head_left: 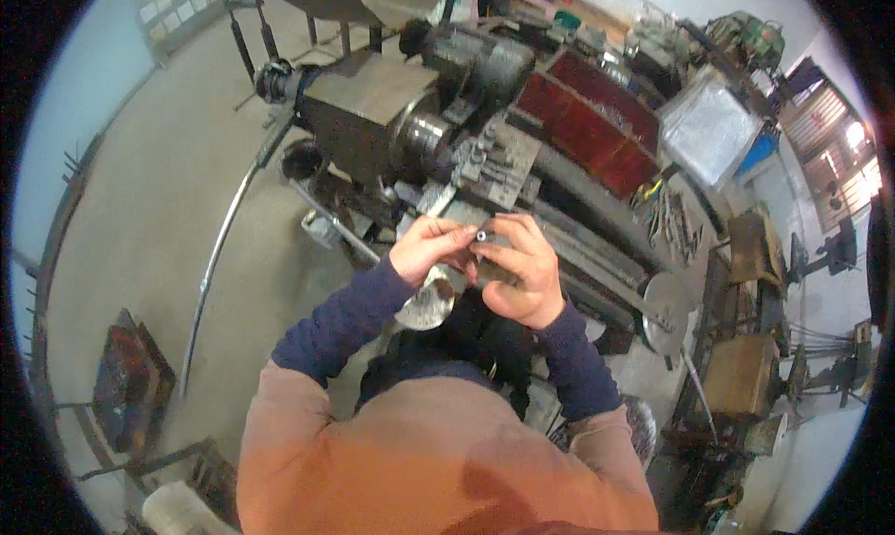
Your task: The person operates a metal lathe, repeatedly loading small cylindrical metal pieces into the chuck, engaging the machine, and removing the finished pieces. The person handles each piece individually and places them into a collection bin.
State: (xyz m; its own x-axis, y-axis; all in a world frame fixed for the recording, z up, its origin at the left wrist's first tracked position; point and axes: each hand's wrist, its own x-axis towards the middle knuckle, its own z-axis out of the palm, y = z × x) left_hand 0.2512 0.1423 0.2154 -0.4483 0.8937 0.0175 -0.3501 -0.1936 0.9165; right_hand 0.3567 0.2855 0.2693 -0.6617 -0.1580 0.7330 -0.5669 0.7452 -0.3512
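Left hand (431, 250) and right hand (524, 272) pinch 1 small round part (481, 237) by the lathe bed's front edge (604, 276); slack fingers could drop it.

Small part (481, 238) in your fingers: metal-looking, bright-ended. Your sleeves (347, 319): dark, matt cloth. Your top (419, 460): matt cloth. Your lathe chuck (427, 136): smooth, glossy metal. Headstock cover (368, 86): dull metal. Long bar (218, 246): shiny, smooth metal. Red box (583, 130): scuffed, paint-like finish. Wrapped slab (710, 130): glossy, crinkled, plastic-like. Your floor (210, 153): smooth, mostly matt.
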